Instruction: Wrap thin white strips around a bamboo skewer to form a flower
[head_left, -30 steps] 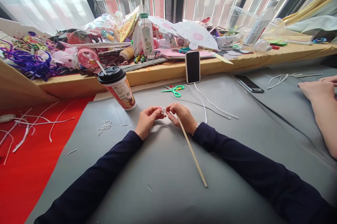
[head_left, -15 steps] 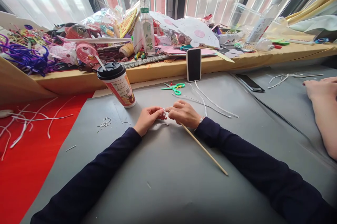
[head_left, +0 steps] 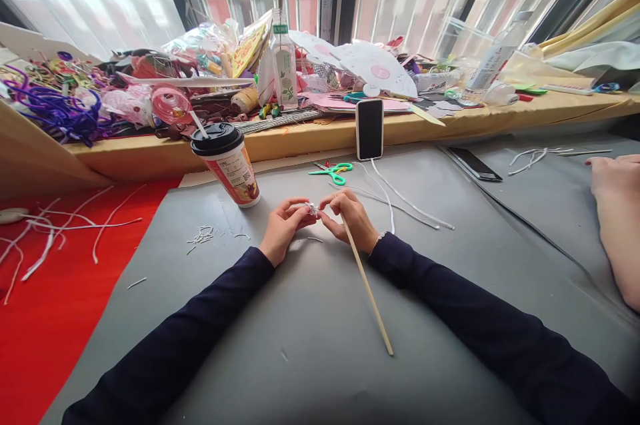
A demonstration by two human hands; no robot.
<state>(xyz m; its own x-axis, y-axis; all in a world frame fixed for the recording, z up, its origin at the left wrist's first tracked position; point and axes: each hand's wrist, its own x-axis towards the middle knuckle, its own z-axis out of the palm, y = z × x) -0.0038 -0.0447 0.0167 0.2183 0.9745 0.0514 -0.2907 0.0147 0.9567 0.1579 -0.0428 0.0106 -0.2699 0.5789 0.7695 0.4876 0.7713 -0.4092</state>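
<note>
Between the fingertips of my left hand [head_left: 283, 228] is a small white looped piece [head_left: 313, 209], too small to make out in detail. My right hand [head_left: 351, 220] is closed around the upper part of a thin wooden stick [head_left: 369, 285], whose lower end slants down toward me over the grey mat. The right fingertips are close against the white piece; whether they pinch it I cannot tell. A short white strand [head_left: 315, 239] lies just below the hands. Beyond them are green-handled scissors [head_left: 337, 172] and long white cords [head_left: 410, 210].
A lidded paper cup [head_left: 229, 168] with a straw stands behind my left hand. White clippings [head_left: 201, 236] lie on the grey mat [head_left: 225, 345]. A phone [head_left: 369, 130] is propped upright; another phone [head_left: 474, 164] lies flat. A cluttered ledge runs behind. Another person's arm [head_left: 617, 225] rests at right.
The stick's lower end has swung left and toward me, so it stands steeper. My right fingers have shifted around it, and the view has moved slightly.
</note>
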